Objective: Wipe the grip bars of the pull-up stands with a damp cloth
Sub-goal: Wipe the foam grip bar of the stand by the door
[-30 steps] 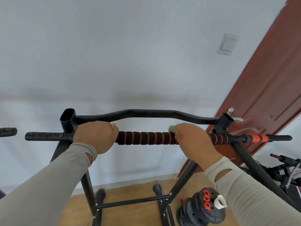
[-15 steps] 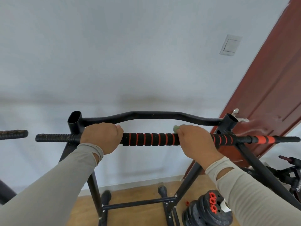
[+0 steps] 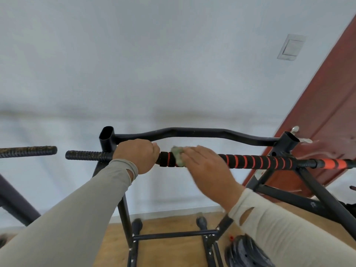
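Head view: left hand [image 3: 137, 156] fisted round the grip bar [image 3: 250, 160], right hand [image 3: 204, 162] curled over soft cloth [image 3: 177, 155] on its foam. Bar looks rigid; squeeze cloth all round.

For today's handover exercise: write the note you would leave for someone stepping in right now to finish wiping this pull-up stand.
Left hand: grips the grip bar near its left end, steadying it.
Right hand: presses the cloth onto the striped foam, close to the left hand.
Done: cannot be judged from this view; nothing shows which parts are clean.
Left: the bare black end beyond the left hand, the part under it, and the neighbouring stand's bar.
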The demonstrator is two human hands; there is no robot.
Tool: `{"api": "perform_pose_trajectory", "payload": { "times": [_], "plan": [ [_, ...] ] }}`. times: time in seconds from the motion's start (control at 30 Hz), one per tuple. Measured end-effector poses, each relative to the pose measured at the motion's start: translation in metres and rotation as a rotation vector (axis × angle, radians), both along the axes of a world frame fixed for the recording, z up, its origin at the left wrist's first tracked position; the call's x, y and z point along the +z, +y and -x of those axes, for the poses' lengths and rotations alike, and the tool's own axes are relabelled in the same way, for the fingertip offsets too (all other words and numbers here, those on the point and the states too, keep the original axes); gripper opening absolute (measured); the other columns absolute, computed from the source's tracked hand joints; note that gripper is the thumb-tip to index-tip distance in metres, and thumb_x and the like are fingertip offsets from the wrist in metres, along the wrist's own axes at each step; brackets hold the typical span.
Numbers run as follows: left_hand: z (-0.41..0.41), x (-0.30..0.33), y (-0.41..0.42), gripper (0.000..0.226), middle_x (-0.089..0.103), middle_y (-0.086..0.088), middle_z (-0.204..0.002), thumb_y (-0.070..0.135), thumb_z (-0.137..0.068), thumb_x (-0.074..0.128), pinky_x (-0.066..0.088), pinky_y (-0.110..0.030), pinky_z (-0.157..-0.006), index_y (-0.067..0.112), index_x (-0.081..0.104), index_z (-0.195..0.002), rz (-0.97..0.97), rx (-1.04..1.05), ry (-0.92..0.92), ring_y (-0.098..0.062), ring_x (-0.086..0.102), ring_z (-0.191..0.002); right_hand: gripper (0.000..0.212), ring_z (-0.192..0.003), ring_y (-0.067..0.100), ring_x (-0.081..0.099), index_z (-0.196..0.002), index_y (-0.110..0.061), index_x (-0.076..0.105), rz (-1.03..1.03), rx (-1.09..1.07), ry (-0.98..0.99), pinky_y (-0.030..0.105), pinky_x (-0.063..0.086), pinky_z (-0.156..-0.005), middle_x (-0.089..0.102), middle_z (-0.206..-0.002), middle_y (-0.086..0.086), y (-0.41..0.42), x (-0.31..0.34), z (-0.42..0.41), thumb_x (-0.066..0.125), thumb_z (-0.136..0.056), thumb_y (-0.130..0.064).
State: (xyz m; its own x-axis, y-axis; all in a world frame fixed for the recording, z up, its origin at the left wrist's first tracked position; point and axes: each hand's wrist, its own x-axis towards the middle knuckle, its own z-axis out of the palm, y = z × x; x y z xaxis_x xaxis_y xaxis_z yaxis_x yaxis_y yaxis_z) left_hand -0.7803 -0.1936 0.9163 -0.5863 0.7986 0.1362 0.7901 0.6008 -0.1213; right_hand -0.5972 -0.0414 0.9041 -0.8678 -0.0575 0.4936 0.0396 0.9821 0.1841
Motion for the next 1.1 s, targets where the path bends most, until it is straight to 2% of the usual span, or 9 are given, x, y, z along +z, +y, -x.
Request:
{"api": "perform_pose_trajectory", "payload": {
  "times": [0.1,0.17,0.23,0.37,0.53,0.63,0.83,1.0,1.1],
  "plan": [
    [0.002,-0.001,0.003,0.030,0.047,0.006,-0.071,0.024,-0.098,0.027,0.033,-0.027,-0.052,0.018,0.056,-0.101,0.062,0.004,0.025,-0.017,0.049,-0.059,0.043,-0.097,0.012,0.066,-0.126,-0.030,0.063,-0.016,-0.301,-0.181,0.032,0.054,-0.095,0.071,-0.106,-0.014,0.042,0.024,-0.036,0.060,-0.090,-0.006],
    [0.001,-0.004,0.001,0.032,0.050,0.005,-0.074,0.025,-0.099,0.027,0.033,-0.027,-0.051,0.018,0.057,-0.109,0.071,-0.006,0.087,-0.017,0.051,-0.061,0.031,-0.072,0.011,0.060,-0.109,-0.034,0.056,-0.064,-0.577,-0.336,0.033,0.057,-0.073,0.060,-0.078,-0.013,0.069,0.036,-0.063,0.056,-0.088,-0.011],
    [0.000,-0.006,-0.001,0.031,0.053,0.005,-0.076,0.026,-0.100,0.030,0.037,-0.027,-0.052,0.018,0.056,-0.114,0.040,-0.013,0.097,-0.016,0.054,-0.062,0.032,-0.067,0.012,0.057,-0.105,-0.035,0.055,-0.074,-0.760,-0.402,0.032,0.056,-0.066,0.057,-0.074,-0.012,0.083,0.048,-0.085,0.055,-0.085,-0.010],
    [-0.001,0.002,0.001,0.027,0.053,0.007,-0.077,0.027,-0.101,0.033,0.039,-0.026,-0.053,0.019,0.054,-0.116,0.006,-0.003,0.026,-0.012,0.054,-0.063,0.044,-0.071,0.015,0.061,-0.109,-0.039,0.056,-0.004,-0.827,-0.404,0.031,0.056,-0.062,0.058,-0.076,-0.012,0.095,0.059,-0.101,0.060,-0.081,-0.005],
    [-0.012,-0.007,-0.008,0.041,0.048,0.009,-0.066,0.048,-0.103,0.023,0.039,-0.030,-0.051,0.025,0.044,-0.076,-0.289,0.063,0.073,-0.011,0.049,-0.054,0.026,-0.069,0.016,0.055,-0.100,-0.029,0.061,0.042,-0.831,-0.307,0.032,0.058,-0.066,0.049,-0.075,-0.011,0.089,0.045,-0.091,0.061,-0.086,-0.006],
    [-0.016,-0.016,-0.015,0.042,0.046,0.009,-0.055,0.046,-0.103,0.021,0.037,-0.030,-0.051,0.025,0.041,-0.072,-0.276,0.053,0.087,-0.010,0.044,-0.044,0.021,-0.066,0.016,0.059,-0.090,-0.030,0.060,0.067,-0.869,-0.231,0.034,0.059,-0.062,0.056,-0.071,-0.010,0.087,0.039,-0.088,0.064,-0.088,-0.010],
    [-0.011,-0.001,-0.005,0.036,0.060,0.006,-0.067,0.040,-0.104,0.021,0.053,-0.033,-0.059,0.022,0.045,-0.083,-0.168,0.095,-0.042,-0.015,0.060,-0.056,0.020,-0.076,0.019,0.063,-0.085,-0.028,0.059,0.211,-0.581,-0.099,0.035,0.056,-0.068,0.059,-0.077,-0.009,0.007,0.029,-0.022,0.056,-0.087,-0.008],
    [0.000,0.004,-0.001,0.040,0.061,0.004,-0.076,0.042,-0.100,0.022,0.049,-0.033,-0.062,0.022,0.047,-0.077,-0.145,0.093,-0.092,-0.013,0.059,-0.065,0.029,-0.120,0.023,0.063,-0.125,-0.013,0.067,0.366,-0.175,0.104,0.041,0.046,-0.112,0.072,-0.123,0.006,-0.072,-0.009,0.038,0.051,-0.101,-0.019],
    [0.000,0.003,-0.006,0.042,0.061,0.002,-0.060,0.046,-0.100,0.032,0.050,-0.032,-0.060,0.022,0.052,-0.071,-0.303,0.095,-0.182,-0.014,0.059,-0.054,0.030,-0.117,0.024,0.065,-0.126,-0.010,0.066,0.246,-0.087,0.125,0.040,0.048,-0.110,0.072,-0.123,0.007,-0.044,-0.005,0.021,0.054,-0.099,-0.015]
  ]
}}
